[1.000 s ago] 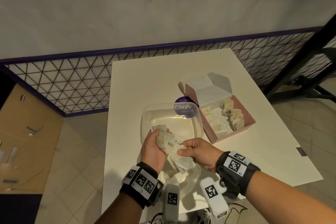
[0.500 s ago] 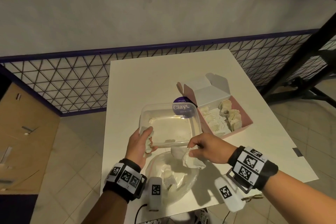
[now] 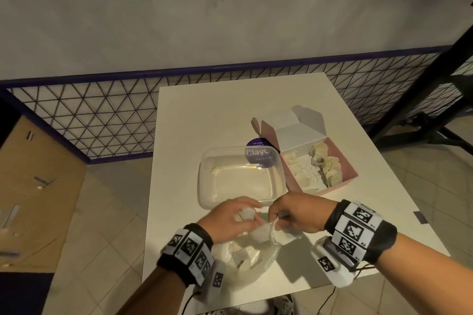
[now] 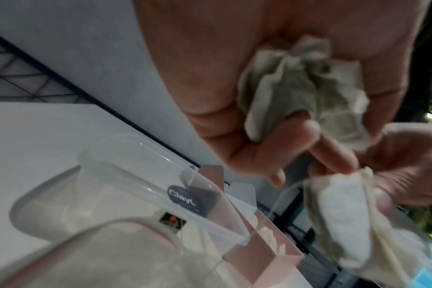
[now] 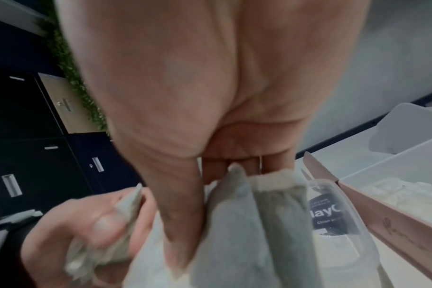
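My left hand [image 3: 236, 217] grips a crumpled bunch of pale tea bags [image 4: 301, 85] in its palm. My right hand [image 3: 286, 212] pinches the top of another tea bag [image 3: 280, 234], which hangs over a clear plastic bag [image 3: 245, 261] lying at the near table edge. In the right wrist view that hanging tea bag [image 5: 271, 224] sits between thumb and fingers. The two hands almost touch, just in front of an empty clear plastic tub [image 3: 240, 176] with a purple sticker [image 3: 258, 153].
An open pink box [image 3: 340, 161] holding more tea bags [image 3: 325, 166] stands right of the tub on the white table [image 3: 204, 110]. A purple mesh fence [image 3: 89, 115] runs behind the table. A cardboard box [image 3: 30, 186] is at the left on the tiled floor.
Both hands have come back together near the table edge; half a second ago they were apart. The right hand's tea bag now hangs over the plastic bag.
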`<state>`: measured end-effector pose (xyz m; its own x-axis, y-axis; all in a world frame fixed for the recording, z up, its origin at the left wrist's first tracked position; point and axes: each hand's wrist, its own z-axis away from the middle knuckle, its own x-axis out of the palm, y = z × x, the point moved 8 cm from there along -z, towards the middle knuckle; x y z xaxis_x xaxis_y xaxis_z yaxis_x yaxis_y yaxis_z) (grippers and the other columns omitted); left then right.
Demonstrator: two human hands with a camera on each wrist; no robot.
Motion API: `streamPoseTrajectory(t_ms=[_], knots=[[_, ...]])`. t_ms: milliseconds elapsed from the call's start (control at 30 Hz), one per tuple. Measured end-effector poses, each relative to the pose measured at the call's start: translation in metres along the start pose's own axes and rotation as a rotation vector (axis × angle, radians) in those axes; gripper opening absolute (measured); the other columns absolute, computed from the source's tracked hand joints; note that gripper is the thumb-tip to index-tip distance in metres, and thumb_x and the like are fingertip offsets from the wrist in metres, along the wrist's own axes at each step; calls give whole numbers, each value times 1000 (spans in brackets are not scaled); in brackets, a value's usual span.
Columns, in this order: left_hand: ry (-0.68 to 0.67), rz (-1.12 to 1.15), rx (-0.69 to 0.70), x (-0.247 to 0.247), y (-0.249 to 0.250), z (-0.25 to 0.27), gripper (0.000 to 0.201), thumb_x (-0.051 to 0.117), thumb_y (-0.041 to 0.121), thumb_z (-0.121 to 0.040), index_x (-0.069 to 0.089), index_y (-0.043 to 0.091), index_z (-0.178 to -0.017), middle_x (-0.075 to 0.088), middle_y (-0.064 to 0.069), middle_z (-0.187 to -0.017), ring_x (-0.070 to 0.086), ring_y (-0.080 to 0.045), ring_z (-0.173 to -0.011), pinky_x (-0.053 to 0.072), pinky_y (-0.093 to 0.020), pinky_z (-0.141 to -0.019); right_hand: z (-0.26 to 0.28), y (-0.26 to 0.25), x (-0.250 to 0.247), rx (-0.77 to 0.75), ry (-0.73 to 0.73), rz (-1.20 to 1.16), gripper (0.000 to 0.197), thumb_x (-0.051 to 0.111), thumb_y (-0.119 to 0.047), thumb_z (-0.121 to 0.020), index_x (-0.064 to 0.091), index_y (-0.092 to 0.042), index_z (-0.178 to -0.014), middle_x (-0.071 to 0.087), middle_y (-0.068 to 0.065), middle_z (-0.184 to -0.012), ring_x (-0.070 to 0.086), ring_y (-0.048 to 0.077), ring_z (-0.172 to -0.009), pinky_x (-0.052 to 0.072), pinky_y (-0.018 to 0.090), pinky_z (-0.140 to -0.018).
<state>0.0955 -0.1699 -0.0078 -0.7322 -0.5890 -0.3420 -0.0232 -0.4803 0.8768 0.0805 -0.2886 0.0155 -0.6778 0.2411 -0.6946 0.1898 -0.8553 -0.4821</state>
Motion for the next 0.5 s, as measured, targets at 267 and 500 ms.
streamPoseTrajectory(t_ms=[267,500], knots=[[-169,145,-122,34,-18,5,13,65,21,-83,68,33,-79,62,14,-79,53,-2,-60,40,-18,-48,-6,10,-4,41,105,-129,16,62,-20,-89,69,-16,-102,58,-12,-75,53,10,-77,40,20,-73],[201,665,-192,14,-39,8,12,62,25,-92,67,15,-93,64,4,-68,49,-9,-52,33,-22,-42,10,31,-27,119,359,-477,8,68,-18,-85,68,-20,-93,68,4,-80,62,16,-71,52,27,-73]])
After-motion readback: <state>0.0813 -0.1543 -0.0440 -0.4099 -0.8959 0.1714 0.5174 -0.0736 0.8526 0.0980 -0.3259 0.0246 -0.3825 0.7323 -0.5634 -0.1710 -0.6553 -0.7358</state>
